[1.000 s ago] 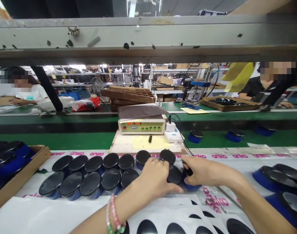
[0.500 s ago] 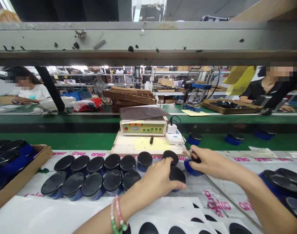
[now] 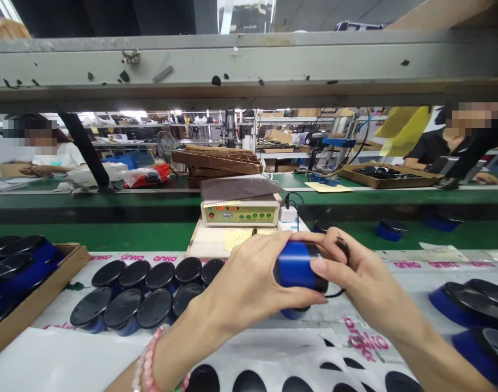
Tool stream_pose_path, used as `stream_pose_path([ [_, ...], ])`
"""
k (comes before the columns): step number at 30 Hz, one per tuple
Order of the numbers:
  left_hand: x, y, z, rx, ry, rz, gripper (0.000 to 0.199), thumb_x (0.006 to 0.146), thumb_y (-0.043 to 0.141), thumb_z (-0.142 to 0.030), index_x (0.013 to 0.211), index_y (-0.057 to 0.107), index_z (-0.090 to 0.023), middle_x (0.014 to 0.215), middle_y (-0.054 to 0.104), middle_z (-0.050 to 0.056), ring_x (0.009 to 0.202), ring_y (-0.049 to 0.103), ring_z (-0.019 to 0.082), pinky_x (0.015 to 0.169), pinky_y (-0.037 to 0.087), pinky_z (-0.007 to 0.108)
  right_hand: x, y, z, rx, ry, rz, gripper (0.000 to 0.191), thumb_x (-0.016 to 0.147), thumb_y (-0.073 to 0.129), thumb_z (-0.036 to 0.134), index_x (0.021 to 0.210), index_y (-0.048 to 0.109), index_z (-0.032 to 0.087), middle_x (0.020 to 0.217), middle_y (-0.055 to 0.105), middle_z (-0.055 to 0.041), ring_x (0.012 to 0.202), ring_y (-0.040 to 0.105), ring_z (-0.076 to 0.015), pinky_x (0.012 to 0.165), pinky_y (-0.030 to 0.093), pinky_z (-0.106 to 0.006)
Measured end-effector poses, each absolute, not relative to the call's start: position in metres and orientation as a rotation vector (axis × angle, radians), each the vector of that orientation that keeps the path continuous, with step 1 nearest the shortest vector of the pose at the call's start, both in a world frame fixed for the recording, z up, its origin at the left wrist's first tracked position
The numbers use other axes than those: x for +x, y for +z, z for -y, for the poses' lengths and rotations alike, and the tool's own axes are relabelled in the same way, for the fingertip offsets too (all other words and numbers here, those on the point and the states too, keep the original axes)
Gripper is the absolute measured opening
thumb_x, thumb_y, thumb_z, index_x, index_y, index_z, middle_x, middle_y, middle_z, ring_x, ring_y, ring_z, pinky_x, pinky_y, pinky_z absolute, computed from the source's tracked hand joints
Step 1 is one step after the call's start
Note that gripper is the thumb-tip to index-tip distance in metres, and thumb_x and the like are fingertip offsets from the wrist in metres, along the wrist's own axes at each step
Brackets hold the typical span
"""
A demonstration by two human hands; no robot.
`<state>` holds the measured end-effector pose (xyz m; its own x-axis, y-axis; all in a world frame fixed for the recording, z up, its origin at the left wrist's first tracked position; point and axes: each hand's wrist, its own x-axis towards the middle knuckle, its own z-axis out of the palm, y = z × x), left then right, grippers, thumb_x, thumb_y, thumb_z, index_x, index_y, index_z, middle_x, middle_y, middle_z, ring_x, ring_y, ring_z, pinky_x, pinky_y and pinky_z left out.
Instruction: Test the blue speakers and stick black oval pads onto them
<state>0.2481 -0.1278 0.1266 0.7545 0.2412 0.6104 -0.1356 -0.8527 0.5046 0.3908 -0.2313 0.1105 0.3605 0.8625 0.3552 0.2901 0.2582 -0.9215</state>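
So the left hand (image 3: 249, 277) is curled around a blue part with black ends (image 3: 298, 264), thumb underneath and fingers over the top, right of centre in the frame, and the thing's tipped on its side; the right hand (image 3: 355, 264) has its thumb pressed on the same part, fingers bent around a small black piece (image 3: 342, 249). Two rows of black-topped blue parts (image 3: 155, 307) sit at lower left, next to a cardboard box (image 3: 48, 294) on the left edge; the control box with green buttons (image 3: 241, 214) is around the middle, just above the hands.
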Motion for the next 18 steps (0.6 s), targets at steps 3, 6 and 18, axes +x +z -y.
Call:
stream_pose_path([
  [3, 0.247, 0.127, 0.124, 2.429, 0.976, -0.07, 0.059, 0.067, 0.076, -0.034, 0.119, 0.051, -0.026, 0.116, 0.062, -0.001, 0.105, 0.058, 0.017, 0.093, 0.043, 0.027, 0.389, 0.111, 0.229, -1.257, 0.531, 1.173, 0.036, 0.081, 0.061, 0.036, 0.068, 0.03, 0.023, 0.076, 0.046, 0.0028, 0.072, 0.047, -0.0123, 0.059, 0.044, -0.02],
  [6, 0.241, 0.13, 0.108, 2.392, 0.827, -0.178, 0.063, 0.067, 0.075, -0.04, 0.122, 0.049, -0.026, 0.117, 0.062, 0.001, 0.106, 0.058, 0.019, 0.092, 0.045, 0.029, 0.391, 0.111, 0.225, -1.323, 0.516, 1.206, 0.028, 0.081, 0.06, 0.038, 0.076, 0.036, 0.023, 0.089, 0.05, 0.0002, 0.081, 0.051, -0.0147, 0.064, 0.046, -0.024],
  [18, 0.268, 0.066, 0.048, 2.655, 0.145, -0.472, 0.045, 0.093, 0.026, -0.04, 0.087, 0.064, -0.017, 0.091, 0.065, 0.008, 0.087, 0.059, 0.021, 0.083, 0.043, 0.033, 0.363, 0.056, 0.194, -1.766, 0.354, 1.741, 0.021, 0.08, 0.056, 0.035, 0.076, 0.04, 0.022, 0.073, 0.05, 0.0022, 0.063, 0.047, -0.0139, 0.055, 0.037, -0.025],
])
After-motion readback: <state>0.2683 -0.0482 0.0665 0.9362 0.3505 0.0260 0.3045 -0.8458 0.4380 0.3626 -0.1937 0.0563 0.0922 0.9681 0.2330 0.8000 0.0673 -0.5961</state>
